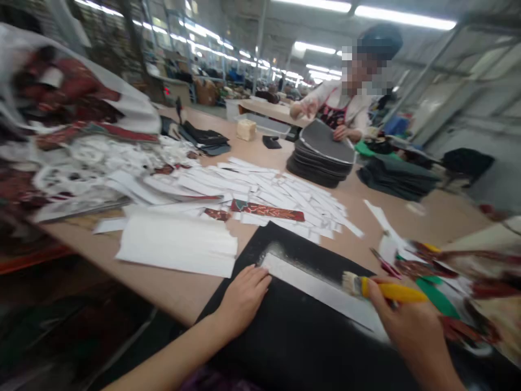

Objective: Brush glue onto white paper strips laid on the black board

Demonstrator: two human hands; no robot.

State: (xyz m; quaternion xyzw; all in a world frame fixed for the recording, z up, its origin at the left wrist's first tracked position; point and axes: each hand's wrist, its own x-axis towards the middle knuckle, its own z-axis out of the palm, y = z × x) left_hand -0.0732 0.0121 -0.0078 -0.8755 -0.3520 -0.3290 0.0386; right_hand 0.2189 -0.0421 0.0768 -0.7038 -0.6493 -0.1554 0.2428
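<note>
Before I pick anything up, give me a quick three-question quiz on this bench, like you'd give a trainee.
1. Which hand holds the yellow-handled brush?
2. True or false: the red patterned piece lies on the black sheet.
3. What stands in front of the co-worker across the table?
A) a metal bucket
B) a stack of dark pieces
C) a sewing machine

Key:
1. The right hand; the left hand is at one end of the pale strip.
2. False; the red patterned piece lies among the loose white strips.
3. B.
</note>
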